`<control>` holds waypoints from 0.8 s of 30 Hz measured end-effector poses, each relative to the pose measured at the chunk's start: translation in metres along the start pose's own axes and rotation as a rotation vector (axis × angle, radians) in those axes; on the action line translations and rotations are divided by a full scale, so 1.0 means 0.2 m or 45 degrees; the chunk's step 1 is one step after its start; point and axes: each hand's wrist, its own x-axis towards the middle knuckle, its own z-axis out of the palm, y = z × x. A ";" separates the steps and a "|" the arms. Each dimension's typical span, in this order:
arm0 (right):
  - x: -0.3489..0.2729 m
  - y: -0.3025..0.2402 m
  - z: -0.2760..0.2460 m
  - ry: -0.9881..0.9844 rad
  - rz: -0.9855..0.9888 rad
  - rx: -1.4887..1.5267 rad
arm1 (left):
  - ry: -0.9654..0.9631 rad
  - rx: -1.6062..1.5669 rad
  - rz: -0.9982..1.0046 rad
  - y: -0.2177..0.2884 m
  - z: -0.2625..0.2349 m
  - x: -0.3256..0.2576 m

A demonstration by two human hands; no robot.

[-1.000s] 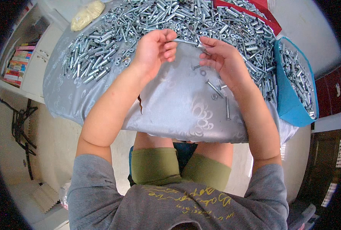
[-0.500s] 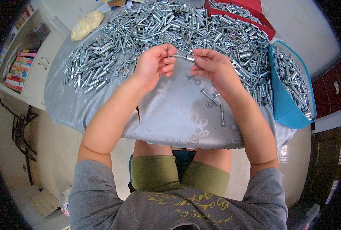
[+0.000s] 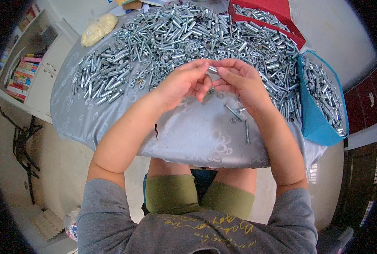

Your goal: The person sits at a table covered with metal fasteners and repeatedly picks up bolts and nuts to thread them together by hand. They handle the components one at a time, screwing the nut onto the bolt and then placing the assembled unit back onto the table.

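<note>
Close together above the near edge of the hardware pile, my two hands meet at a shiny metal sleeve (image 3: 212, 69). My right hand (image 3: 244, 82) is closed, pinching the sleeve between thumb and fingers. My left hand (image 3: 184, 82) is closed at the sleeve's left end, where its fingers hide the bolt. Below my right hand, a few loose pieces lie on the grey cloth: a bolt (image 3: 234, 112), a second bolt (image 3: 247, 132) and a nut (image 3: 233, 121). The pile of bolts, sleeves and nuts (image 3: 175, 31) spreads behind both hands.
A blue fabric bin (image 3: 313, 120) full of metal hardware stands at the right edge of the table. At the back right is a red box (image 3: 296, 34) with more pieces. A pale yellow bag (image 3: 98, 30) lies at the back left. The grey patterned tablecloth (image 3: 188, 139) hangs over my knees.
My left hand has moved right and come up against my right hand. The bolt shaft that showed between them is now hidden, and only the sleeve shows.
</note>
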 end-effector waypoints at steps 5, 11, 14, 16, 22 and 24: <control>0.02 0.02 -0.01 0.060 -0.042 -0.010 | -0.064 -0.113 -0.032 -0.02 0.01 0.01; 0.01 -0.02 -0.03 0.019 -0.056 0.201 | 0.024 -0.145 0.113 -0.02 0.04 -0.01; 0.01 -0.06 -0.05 0.074 -0.063 0.053 | 0.114 -0.219 0.193 -0.01 0.00 0.00; 0.05 -0.04 -0.12 0.172 -0.210 -0.373 | 0.138 -0.315 0.267 0.00 -0.01 0.01; 0.00 -0.07 -0.08 0.403 -0.526 -1.324 | 0.008 -0.562 0.422 0.04 -0.06 -0.02; 0.00 -0.05 -0.09 0.337 -0.472 -1.377 | -0.081 -0.608 0.363 0.04 -0.05 -0.02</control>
